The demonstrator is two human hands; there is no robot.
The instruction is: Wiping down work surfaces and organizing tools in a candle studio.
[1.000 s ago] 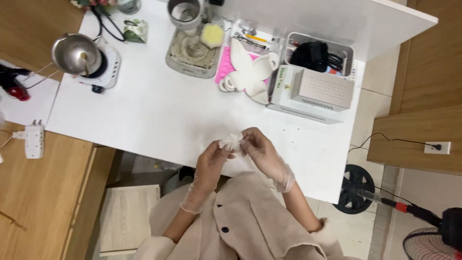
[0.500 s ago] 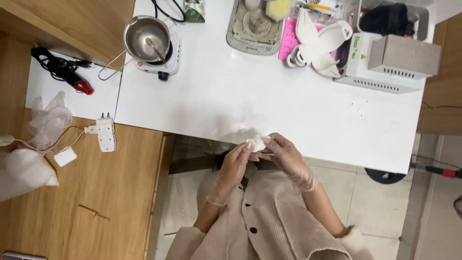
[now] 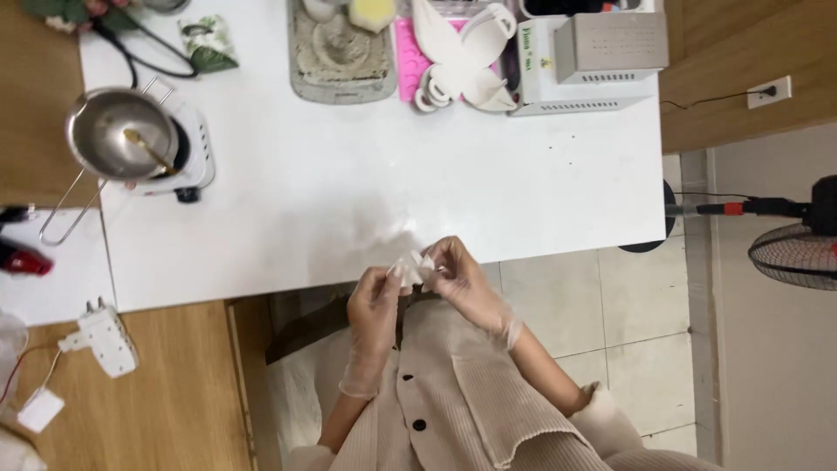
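Head view, looking straight down on a seated person at a white table (image 3: 349, 201):

- Left hand (image 3: 377, 301) and right hand (image 3: 458, 277), both in thin clear gloves, meet at the table's near edge; fingertips of each pinch a small white piece (image 3: 411, 267) from opposite sides. Hands close together, closed on that piece, approx. level w/ the table edge, just above the lap.
- White piece is held off the tabletop, betw. the two hands; shape too small to tell. Held near the body, prob. so both hands can work it w/ fine finger control.
- Metal pot (image 3: 118, 138) w/ a long wire handle sits on a small white hotplate (image 3: 187, 153) at the far left; a spoon-like tool leans inside. Well apart from the hands, prob. to keep heat out of reach.
- Grey tray (image 3: 340, 65) w/ pale residue, pink mould (image 3: 410, 65) and white cup-like pieces (image 3: 462, 70) line the far edge, beside a white box-shaped device (image 3: 602, 52).
- Power strip (image 3: 105, 336) lies on a wooden surface left of the table; a fan (image 3: 798, 249) stands on the floor at right.
- Middle of the table is bare betw. hands and supplies.
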